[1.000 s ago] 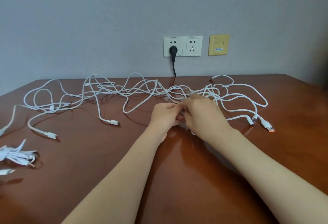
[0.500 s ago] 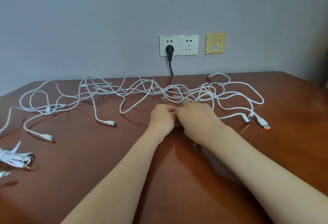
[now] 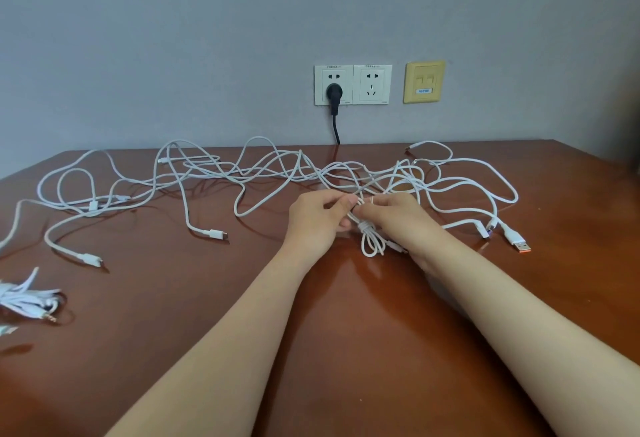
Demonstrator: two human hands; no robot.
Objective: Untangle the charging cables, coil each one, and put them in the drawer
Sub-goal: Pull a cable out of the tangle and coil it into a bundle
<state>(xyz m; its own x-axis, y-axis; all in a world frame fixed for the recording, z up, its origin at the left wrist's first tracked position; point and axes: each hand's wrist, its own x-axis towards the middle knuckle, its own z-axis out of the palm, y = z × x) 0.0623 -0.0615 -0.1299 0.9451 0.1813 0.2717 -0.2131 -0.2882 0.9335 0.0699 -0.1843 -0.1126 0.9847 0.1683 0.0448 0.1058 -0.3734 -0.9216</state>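
Several white charging cables lie tangled across the far half of the brown table. In the middle, my left hand and my right hand both pinch a small coiled white cable. A wrap binds its middle and loops hang below my fingers. A plug with an orange tip lies to the right of my right hand. Loose connectors lie to the left. No drawer is in view.
A bundled white cable with an audio jack lies at the table's left edge. On the wall behind are two white sockets, one with a black plug and cord, and a yellow data socket.
My hands have drawn slightly apart, and the small coiled cable with its wrapped middle now shows between them. The view has shifted a little.
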